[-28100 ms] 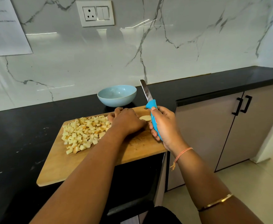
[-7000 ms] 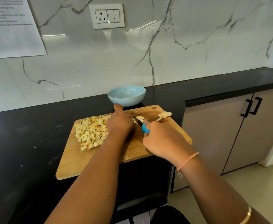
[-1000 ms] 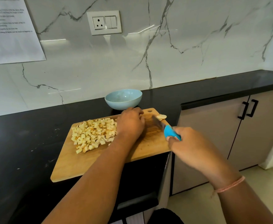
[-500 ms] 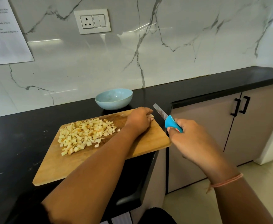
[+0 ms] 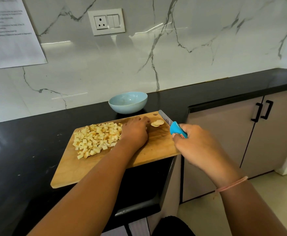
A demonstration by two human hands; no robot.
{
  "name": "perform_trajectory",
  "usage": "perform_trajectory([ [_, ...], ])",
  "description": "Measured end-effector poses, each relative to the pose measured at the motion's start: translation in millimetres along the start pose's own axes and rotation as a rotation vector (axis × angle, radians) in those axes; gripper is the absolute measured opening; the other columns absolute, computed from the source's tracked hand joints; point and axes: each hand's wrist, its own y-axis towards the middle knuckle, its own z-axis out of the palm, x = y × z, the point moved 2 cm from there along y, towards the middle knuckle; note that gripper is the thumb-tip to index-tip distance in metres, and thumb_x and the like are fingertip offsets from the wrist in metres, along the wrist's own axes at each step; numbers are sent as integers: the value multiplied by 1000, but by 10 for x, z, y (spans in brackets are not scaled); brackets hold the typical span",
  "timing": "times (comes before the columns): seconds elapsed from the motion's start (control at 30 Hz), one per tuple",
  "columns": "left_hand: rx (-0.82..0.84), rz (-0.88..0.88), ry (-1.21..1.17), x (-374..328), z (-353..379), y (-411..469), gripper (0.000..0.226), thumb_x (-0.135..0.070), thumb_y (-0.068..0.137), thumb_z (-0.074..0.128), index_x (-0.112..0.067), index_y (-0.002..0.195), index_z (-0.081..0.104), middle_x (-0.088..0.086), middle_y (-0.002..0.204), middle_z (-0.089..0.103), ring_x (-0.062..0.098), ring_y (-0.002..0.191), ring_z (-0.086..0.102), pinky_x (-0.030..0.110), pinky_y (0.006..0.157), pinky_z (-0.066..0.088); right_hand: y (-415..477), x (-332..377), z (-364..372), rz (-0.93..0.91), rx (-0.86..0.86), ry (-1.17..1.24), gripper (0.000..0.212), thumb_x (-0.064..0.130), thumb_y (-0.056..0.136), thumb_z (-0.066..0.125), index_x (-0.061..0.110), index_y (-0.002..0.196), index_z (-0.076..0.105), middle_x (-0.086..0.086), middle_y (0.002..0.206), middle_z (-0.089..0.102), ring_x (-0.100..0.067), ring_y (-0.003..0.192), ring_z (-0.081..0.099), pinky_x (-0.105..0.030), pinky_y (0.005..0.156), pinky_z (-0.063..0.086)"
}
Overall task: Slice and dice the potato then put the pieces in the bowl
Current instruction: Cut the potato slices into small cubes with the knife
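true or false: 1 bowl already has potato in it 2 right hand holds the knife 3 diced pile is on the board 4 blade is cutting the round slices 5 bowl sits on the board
1. False: the bowl shows no potato inside.
2. True: the right hand grips the knife.
3. True: the diced potato lies on the cutting board.
4. False: the blade is off the potato slices, to their right.
5. False: it stands on the black counter behind the board.
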Motion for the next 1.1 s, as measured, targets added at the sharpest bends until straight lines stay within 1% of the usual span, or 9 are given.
perform_trajectory([
  [0.17,4,-76,126,122,-125,-77,38,-18,98,42,-23,136,45,7,133,51,28,125,45,46,107,32,111,3,73,34,-7,-68,29,30,97,45,20,123,53,1,94,58,-8,72,52,-21,52,35],
  [0.33,-70,-60,42,39,-156,-69,28,-29,99,43,-22,121,59,3,119,57,24,117,50,42,104,32,240,-23,124,65,99,-109,26,27,94,47,17,116,55,-1,81,54,-10,60,47,-21,50,35],
  [0.43,16,-46,73,-130,-117,36,39,-45,97,45,-22,125,59,3,129,53,24,125,43,46,107,30,281,-35,88,74,96,-111,25,25,93,47,17,115,56,-1,81,54,-12,61,48,-22,52,38],
  [0.53,97,-104,28,-230,-39,129,44,-48,95,46,-21,129,56,5,137,49,28,132,37,49,109,30,294,-66,62,72,89,-115,24,26,94,47,17,115,55,-4,87,57,-13,66,51,-24,57,44],
  [0.63,72,-162,-89,-228,19,158,48,-48,91,50,-20,130,54,5,139,47,27,133,35,47,110,31,281,-108,55,55,104,-116,23,26,94,47,17,113,56,-3,86,57,-12,63,49,-23,55,42],
  [0.77,26,-244,-182,-196,23,148,58,-52,85,57,-18,131,48,4,135,49,25,130,38,48,107,35,259,-106,63,15,103,-106,31,27,97,47,19,127,51,-1,92,56,-9,62,47,-18,52,36],
  [0.87,-35,-254,-197,-176,-14,120,43,-45,87,61,-21,121,51,0,124,56,22,124,45,46,105,36,263,-99,99,6,108,-101,36,28,98,46,20,132,48,-1,97,57,-9,62,47,-17,51,35],
  [0.97,-86,-259,-320,-96,-24,80,16,-31,88,62,-28,100,51,-5,99,61,19,107,54,47,102,39,282,-120,122,33,109,-87,34,28,97,47,19,130,50,-1,94,57,-8,60,46,-18,50,34],
  [1.1,-122,-315,-369,-14,-83,10,6,-33,92,56,-29,91,53,-10,90,58,13,95,50,43,104,29,291,-118,115,48,95,-90,32,27,97,46,18,128,51,-2,92,58,-8,60,46,-19,50,35],
])
